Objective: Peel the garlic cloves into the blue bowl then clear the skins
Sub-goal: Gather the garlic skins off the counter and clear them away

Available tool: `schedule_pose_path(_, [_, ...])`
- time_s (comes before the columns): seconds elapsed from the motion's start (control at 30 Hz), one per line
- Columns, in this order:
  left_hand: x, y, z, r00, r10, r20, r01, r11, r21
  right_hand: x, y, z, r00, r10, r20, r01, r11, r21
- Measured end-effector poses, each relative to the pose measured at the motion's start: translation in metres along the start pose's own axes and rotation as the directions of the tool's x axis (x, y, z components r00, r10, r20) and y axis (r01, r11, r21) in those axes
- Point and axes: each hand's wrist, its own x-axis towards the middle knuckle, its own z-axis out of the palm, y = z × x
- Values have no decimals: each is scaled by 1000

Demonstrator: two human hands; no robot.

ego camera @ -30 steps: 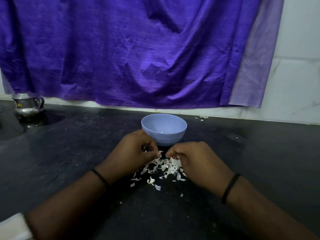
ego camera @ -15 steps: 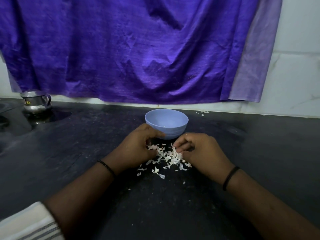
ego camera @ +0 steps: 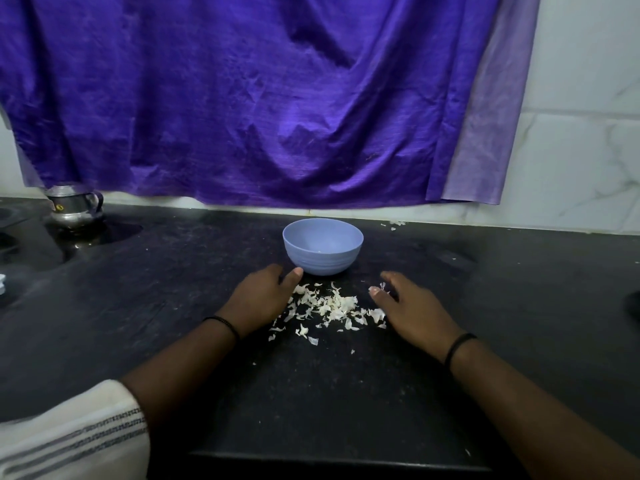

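Hands parting from skins (ego camera: 329,306) | left hand (ego camera: 263,296), right hand (ego camera: 408,306) both released, flanking pile before blue bowl (ego camera: 322,247) | peeling seemingly ending, clearing starting.

Left hand (ego camera: 263,299), right hand (ego camera: 412,308) flank garlic skins (ego camera: 329,306); blue bowl (ego camera: 322,246) behind

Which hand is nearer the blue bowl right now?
Left. The left hand sits just below-left of the blue bowl, thumb nearly at its base. The right hand lies farther off, below-right, across the skins.
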Motion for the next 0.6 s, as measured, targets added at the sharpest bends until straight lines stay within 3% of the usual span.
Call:
schedule_pose_path(0.17, [-14,18,11,987,123,105,-119,992,-44,3,-21,28,995,-42,86,53,991,-125])
schedule_pose_path(0.23, [-19,19,12,978,161,132,-140,978,-154,4,-33,35,989,-92,118,104,989,-101])
schedule_pose_path(0.33, [-21,17,10,969,174,173,-42,813,-581,4,-46,42,978,-135,157,112,983,145])
schedule_pose_path(0.4, [-21,14,10,977,161,137,-14,697,-717,5,-48,41,990,-118,81,75,912,403])
schedule_pose_path(0.47, [-21,12,8,989,121,80,-21,663,-749,10,-43,38,996,-86,-14,82,876,476])
schedule_pose_path(0.6, [-18,4,8,994,111,12,-73,734,-676,19,-39,33,989,-142,29,129,952,277])
